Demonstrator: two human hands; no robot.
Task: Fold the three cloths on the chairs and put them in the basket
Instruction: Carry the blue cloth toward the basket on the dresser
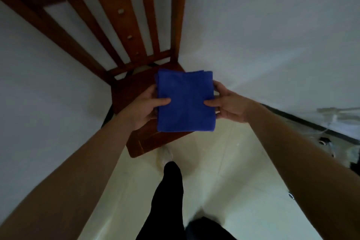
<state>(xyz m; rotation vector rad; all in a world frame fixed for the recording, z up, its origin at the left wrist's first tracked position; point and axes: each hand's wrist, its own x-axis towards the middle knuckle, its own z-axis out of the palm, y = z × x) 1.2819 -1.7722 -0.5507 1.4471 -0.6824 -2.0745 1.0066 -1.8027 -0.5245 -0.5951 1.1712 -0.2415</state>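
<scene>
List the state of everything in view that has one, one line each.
blue cloth: folded into a neat rectangle, held flat over the chair seat.
left hand: grips the cloth's left edge, thumb on top, fingers beneath.
right hand: grips the cloth's right edge, thumb on top.
wooden chair: upright by the wall, seat partly hidden by the cloth.

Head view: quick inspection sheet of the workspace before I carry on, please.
Surface: wooden chair seat, partly covered by the blue cloth.
Job's things: blue cloth folded flat, held over the seat; basket and other cloths not in view.
Clutter: small dark objects on the floor at right, blurred.
Grippers: left hand and right hand each pinch a side edge, thumbs on top.
Cables: what look like pale wires, blurred, far right.
Surroundings: white walls, pale tiled floor, black-trousered leg.
</scene>
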